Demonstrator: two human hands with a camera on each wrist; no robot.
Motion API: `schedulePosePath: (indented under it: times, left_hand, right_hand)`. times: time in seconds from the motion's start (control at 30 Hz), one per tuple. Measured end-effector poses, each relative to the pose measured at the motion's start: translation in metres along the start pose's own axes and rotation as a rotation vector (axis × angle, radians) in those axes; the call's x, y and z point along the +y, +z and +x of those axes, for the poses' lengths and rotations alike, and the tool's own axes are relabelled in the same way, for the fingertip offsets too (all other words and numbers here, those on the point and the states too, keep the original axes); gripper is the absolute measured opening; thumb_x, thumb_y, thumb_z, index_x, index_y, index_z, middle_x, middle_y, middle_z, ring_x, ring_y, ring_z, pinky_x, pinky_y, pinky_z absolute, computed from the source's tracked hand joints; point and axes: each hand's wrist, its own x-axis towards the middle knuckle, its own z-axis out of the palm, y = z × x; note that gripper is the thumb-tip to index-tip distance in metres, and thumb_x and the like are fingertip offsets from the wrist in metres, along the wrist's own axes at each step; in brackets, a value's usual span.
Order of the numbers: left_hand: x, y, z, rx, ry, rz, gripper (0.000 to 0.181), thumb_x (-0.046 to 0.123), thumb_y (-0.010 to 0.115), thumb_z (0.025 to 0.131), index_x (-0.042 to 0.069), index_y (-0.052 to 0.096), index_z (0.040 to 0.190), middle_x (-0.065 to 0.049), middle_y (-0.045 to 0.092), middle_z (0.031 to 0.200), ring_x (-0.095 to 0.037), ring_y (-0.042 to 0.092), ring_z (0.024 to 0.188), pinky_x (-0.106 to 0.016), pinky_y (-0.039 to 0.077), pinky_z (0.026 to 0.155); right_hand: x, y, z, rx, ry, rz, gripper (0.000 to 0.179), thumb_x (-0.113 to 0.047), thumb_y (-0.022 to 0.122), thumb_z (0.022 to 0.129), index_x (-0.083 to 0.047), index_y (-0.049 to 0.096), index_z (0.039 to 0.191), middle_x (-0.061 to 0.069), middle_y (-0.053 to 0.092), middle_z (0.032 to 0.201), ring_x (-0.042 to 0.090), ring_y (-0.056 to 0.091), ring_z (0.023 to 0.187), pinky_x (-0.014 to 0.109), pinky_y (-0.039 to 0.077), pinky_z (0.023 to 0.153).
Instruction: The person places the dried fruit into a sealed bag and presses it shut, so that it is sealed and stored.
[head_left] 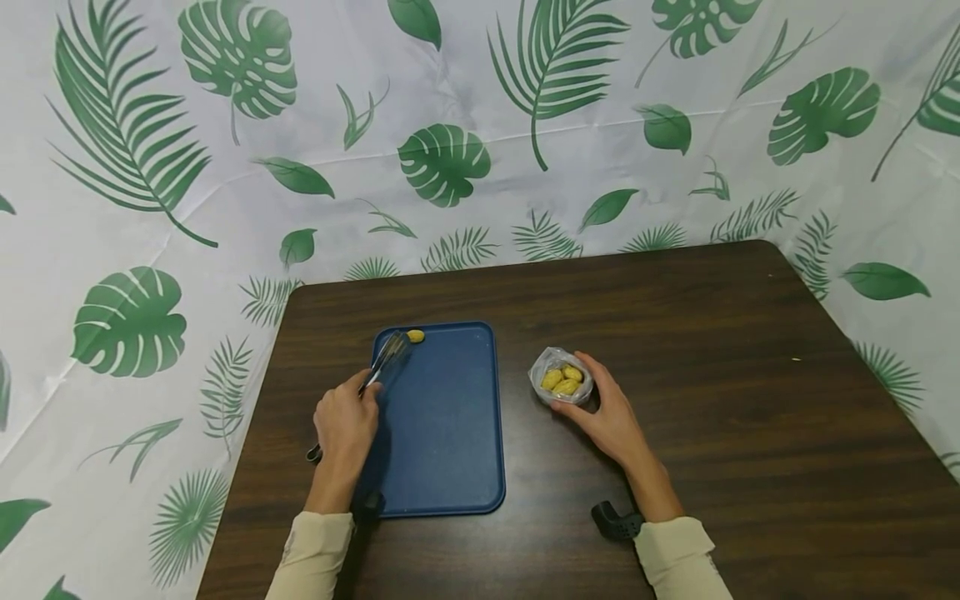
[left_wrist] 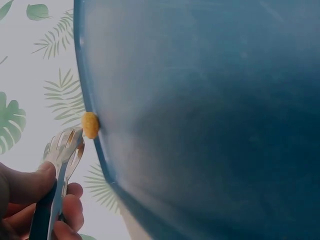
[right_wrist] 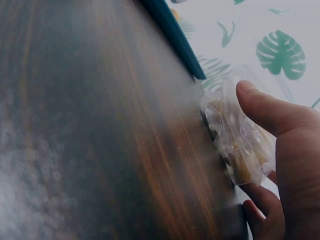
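My left hand (head_left: 347, 425) grips metal tongs (head_left: 387, 350) with dark handles over the left side of the blue tray (head_left: 442, 433). The tong tips are right beside a small yellow oval piece (head_left: 416, 336) at the tray's far left corner. In the left wrist view, thumb and fingers pinch the tongs' arms, and the tips overlap the edge of the piece. To the right of the tray, my right hand (head_left: 609, 421) holds a clear plastic bag (head_left: 537, 372), thumb at the near side and fingers round the far side. Several similar yellow pieces (head_left: 564, 387) lie inside the open bag.
The dark wooden table (head_left: 712, 350) extends to the right of the bag. A tiny yellow scrap (head_left: 796, 359) lies there. Behind the table hangs a white cloth (head_left: 337, 200) with green leaves. A black wrist mount (head_left: 617, 523) sticks out by the right sleeve.
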Motion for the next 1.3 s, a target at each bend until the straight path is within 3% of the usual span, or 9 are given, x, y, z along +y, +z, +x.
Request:
schedulePosePath:
  times: [0.83,1.3]
  left_hand:
    - [0.024,-0.027,-0.004,0.145,0.109,-0.076,0.033,0.021,0.076,0.094,0.004,0.076,0.122,-0.024,0.078,0.099,-0.047,0.072,0.076,-0.06,0.053,0.067]
    - [0.03,-0.03,-0.005,0.161,0.135,-0.087,0.032,0.021,0.077,0.093,0.006,0.077,0.121,-0.023,0.078,0.094,-0.046,0.072,0.073,-0.059,0.052,0.064]
  right_hand:
    - [0.001,0.001,0.0,0.001,-0.005,0.004,0.089,-0.04,0.085,0.086,-0.025,0.037,0.16,0.012,0.041,0.163,0.039,0.039,0.149,0.067,0.032,0.115]
    - [0.002,0.001,-0.001,0.001,0.008,0.005,0.089,-0.039,0.084,0.087,-0.026,0.036,0.16,0.011,0.04,0.164,0.039,0.038,0.15,0.067,0.031,0.116]
